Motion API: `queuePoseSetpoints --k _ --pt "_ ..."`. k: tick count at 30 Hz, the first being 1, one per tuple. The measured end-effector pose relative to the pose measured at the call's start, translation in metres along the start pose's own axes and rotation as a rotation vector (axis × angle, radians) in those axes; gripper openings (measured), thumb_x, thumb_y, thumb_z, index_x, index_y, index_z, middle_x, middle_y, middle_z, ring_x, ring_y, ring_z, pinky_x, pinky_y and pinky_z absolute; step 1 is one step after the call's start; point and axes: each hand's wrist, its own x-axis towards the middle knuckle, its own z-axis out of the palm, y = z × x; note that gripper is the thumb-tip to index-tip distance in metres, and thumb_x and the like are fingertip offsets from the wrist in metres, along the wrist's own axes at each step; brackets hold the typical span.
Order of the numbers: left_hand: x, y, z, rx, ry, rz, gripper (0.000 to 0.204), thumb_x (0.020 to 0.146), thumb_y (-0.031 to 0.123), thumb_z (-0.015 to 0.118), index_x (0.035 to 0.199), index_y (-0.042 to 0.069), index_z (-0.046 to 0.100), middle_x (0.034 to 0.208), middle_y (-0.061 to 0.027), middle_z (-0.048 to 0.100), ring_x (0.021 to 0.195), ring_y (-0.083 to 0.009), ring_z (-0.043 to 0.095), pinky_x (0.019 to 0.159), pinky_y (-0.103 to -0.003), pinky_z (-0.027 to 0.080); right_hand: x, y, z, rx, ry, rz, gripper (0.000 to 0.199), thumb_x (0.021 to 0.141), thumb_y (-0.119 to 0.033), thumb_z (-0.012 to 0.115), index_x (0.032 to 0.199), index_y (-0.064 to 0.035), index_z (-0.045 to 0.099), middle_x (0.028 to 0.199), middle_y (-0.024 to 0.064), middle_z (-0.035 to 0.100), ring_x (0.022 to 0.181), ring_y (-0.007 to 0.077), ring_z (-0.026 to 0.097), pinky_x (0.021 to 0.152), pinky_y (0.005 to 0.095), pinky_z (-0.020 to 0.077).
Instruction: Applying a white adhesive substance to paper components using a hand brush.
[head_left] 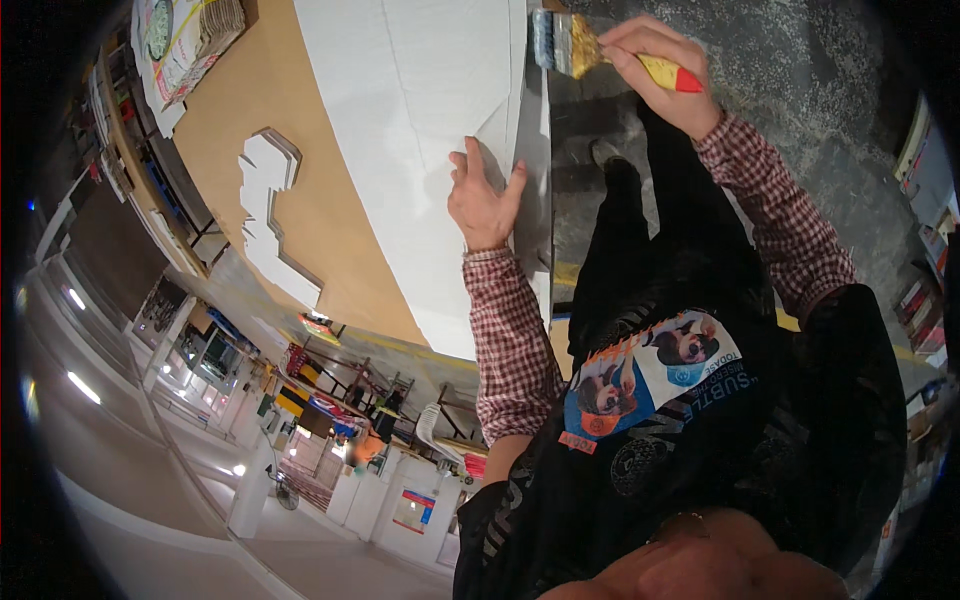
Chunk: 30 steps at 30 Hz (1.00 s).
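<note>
A wide white sheet [400, 150] lies over the brown table top. My left hand [487, 200] rests on it near its right edge, fingers spread and holding nothing. A crease or loose flap slants across the sheet just beyond those fingertips. In my right hand [665, 70] is a flat paintbrush [584, 46], my fingers closed round its yellow and red handle. Its bristles look grey-blue and coated, and they point left at the sheet's right edge; I cannot tell whether they touch it. The side of the sheet hangs down along the table's edge.
On the brown table top [340, 270] sits a stack of white angular cut-out pieces [262, 215]. Farther off at the left is a bundle of printed card [200, 45]. Grey concrete floor [820, 90] stretches to my right. Shelves and a distant person [365, 448] appear at the lower left.
</note>
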Motion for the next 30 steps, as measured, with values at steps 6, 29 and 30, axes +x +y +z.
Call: queuePoseSetpoints --k 6,29,30 --pt "0.001 0.005 -0.006 -0.036 -0.047 0.008 0.078 0.073 0.044 0.067 0.131 -0.003 0.043 0.121 -0.0393 0.047 0.105 -0.0466 0.054 0.085 -0.044 0.048 -0.033 0.000 0.012 0.055 -0.102 0.038 0.005 0.085 -0.002 0.060 0.084 0.0012 0.063 0.093 0.0102 0.065 0.080 0.0177 0.062 0.069 0.0263 0.0491" --pt "-0.058 0.004 0.081 0.247 0.256 -0.185 0.118 0.059 0.061 0.075 0.145 0.002 0.017 0.145 -0.0359 0.009 0.131 -0.0572 0.012 0.105 -0.061 0.020 -0.072 -0.017 0.000 0.097 -0.050 0.082 0.006 0.085 -0.001 0.059 0.081 0.0010 0.063 0.090 0.0095 0.064 0.081 0.0159 0.061 0.071 0.0278 0.0484" --pt "-0.063 -0.004 0.080 0.268 0.252 -0.153 0.113 0.063 0.057 0.075 0.144 0.001 0.020 0.143 -0.0376 0.012 0.129 -0.0593 0.015 0.104 -0.059 0.023 -0.075 -0.018 0.001 0.096 -0.072 0.087 0.006 0.085 -0.002 0.060 0.081 0.0011 0.063 0.090 0.0092 0.064 0.080 0.0160 0.061 0.071 0.0274 0.0484"
